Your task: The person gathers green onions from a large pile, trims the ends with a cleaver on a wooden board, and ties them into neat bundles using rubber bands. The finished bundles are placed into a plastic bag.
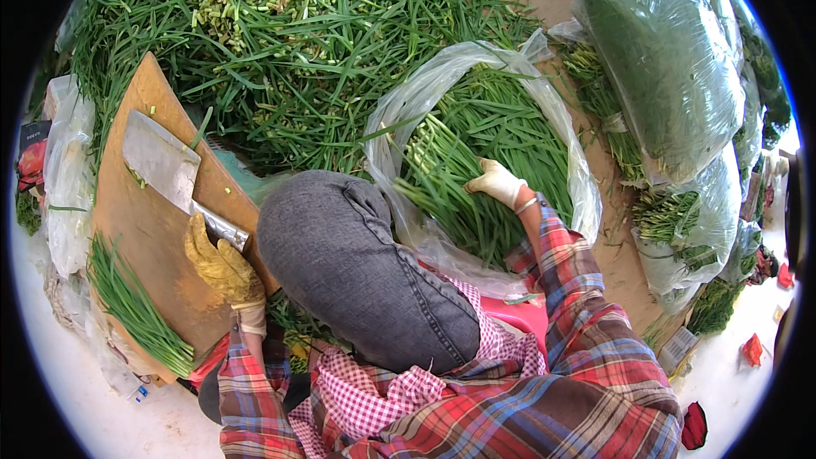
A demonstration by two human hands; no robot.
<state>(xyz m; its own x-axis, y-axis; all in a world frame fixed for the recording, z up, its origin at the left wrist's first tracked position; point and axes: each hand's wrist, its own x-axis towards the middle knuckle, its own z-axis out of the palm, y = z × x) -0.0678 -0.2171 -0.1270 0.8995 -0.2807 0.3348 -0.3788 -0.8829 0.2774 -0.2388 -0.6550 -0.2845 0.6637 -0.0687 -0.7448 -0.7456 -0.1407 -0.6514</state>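
Note:
My left hand (223, 261), in a yellow-stained glove, is over the wooden board (153, 229), just below the handle of a cleaver (162, 159). Its fingers are apart and I see nothing held in them. The cleaver lies flat on the board. A small bunch of green garlic chives (137, 306) rests along the board's lower left edge. My right hand (496, 183), in a white glove, is on a bunch of chives (440, 159) in an open clear plastic bag (580, 172). The fingertips are partly hidden among the stalks. More chives (510, 102) fill the bag.
A big heap of loose chives (306, 44), with cut stalk ends among them, spreads beyond my knee. Filled clear plastic bags (663, 76) are stacked on the right, with bundled chives (666, 217) showing. Folded plastic (67, 191) lies left of the board. A red stool (510, 315) is partly seen below the bag.

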